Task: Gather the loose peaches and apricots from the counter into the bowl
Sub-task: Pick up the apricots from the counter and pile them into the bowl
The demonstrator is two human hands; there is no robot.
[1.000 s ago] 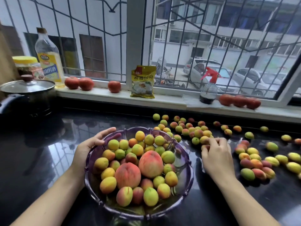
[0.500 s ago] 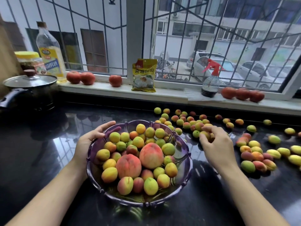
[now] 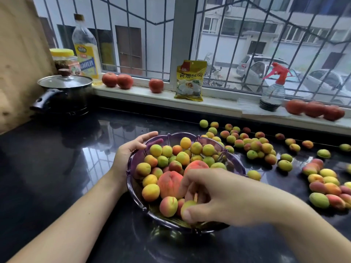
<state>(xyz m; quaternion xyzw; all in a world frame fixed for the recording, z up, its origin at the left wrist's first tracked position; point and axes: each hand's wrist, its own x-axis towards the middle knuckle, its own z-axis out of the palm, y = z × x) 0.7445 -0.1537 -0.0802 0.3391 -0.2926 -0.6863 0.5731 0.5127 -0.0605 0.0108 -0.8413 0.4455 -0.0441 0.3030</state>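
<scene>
A purple glass bowl point(image 3: 176, 136) stands on the black counter point(image 3: 57, 168), heaped with small apricots and two large peaches point(image 3: 170, 184). My left hand point(image 3: 129, 150) holds the bowl's far-left rim, thumb inside and fingers outside. Above the bowl's near right side is my right hand point(image 3: 214, 198), its fingers curled around small apricots; a greenish one point(image 3: 187, 205) shows by the thumb. Several loose apricots point(image 3: 254, 147) lie right of the bowl. Another group point(image 3: 326, 186) lies at the far right.
A lidded black pot point(image 3: 66, 92) stands at the back left beside a wooden board point(image 3: 19, 54). On the windowsill are an oil bottle point(image 3: 85, 50), a jar point(image 3: 64, 59), tomatoes point(image 3: 116, 79), a yellow packet point(image 3: 190, 80) and a spray bottle point(image 3: 273, 92).
My right hand picked apricots from the pile right of the bowl and moved left and nearer, over the bowl. The left hand stays on the rim.
</scene>
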